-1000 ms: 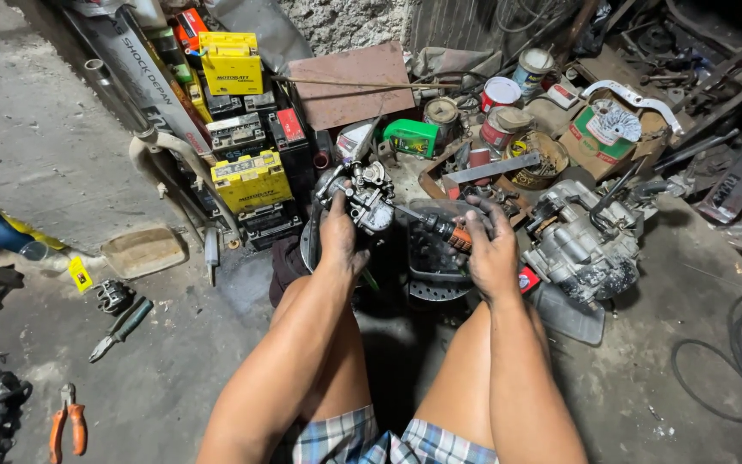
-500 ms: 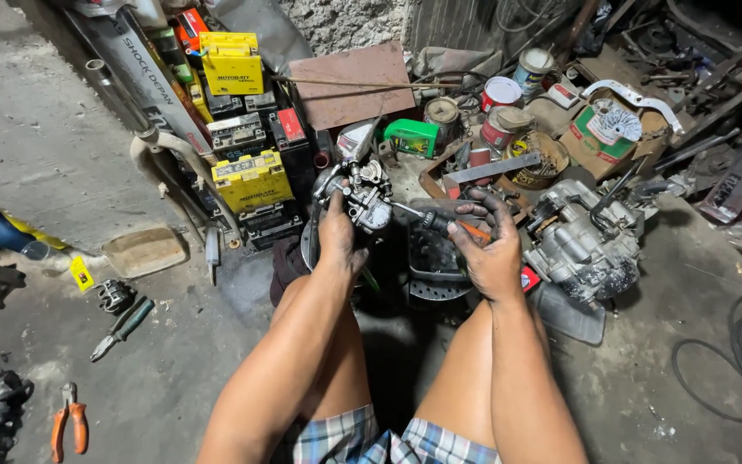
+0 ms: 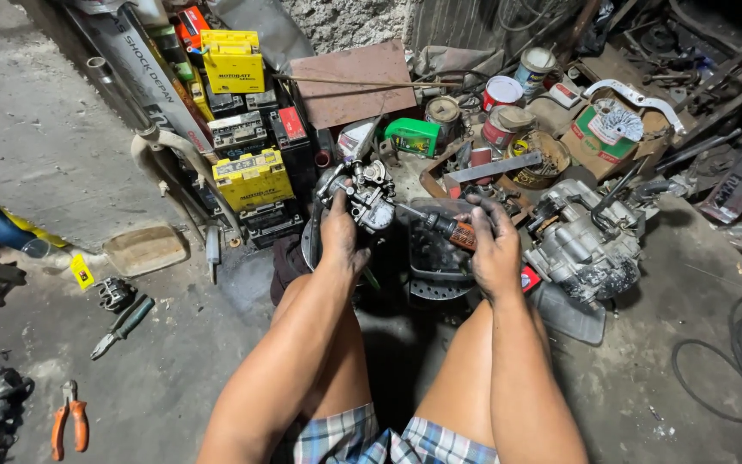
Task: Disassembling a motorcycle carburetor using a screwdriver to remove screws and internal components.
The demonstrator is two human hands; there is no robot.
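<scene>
My left hand [image 3: 339, 234] grips a small grey metal carburetor [image 3: 364, 196], held up above my knees. My right hand [image 3: 493, 245] is closed around the orange-and-black handle of a screwdriver [image 3: 441, 226], whose shaft points left into the carburetor body. Both hands are greasy. Below them sits a dark round engine part [image 3: 429, 262] on the floor, partly hidden by my hands and legs.
A grey engine block [image 3: 579, 245] lies right of my right hand. Yellow and black batteries [image 3: 251, 176] are stacked at the back left. Cans, a green box [image 3: 414, 136] and scrap crowd the back. Orange pliers [image 3: 70, 423] and a green-handled tool [image 3: 124, 324] lie on the concrete at left.
The view has barely shifted. My right hand has turned slightly on the screwdriver handle; the carburetor stays in my left hand.
</scene>
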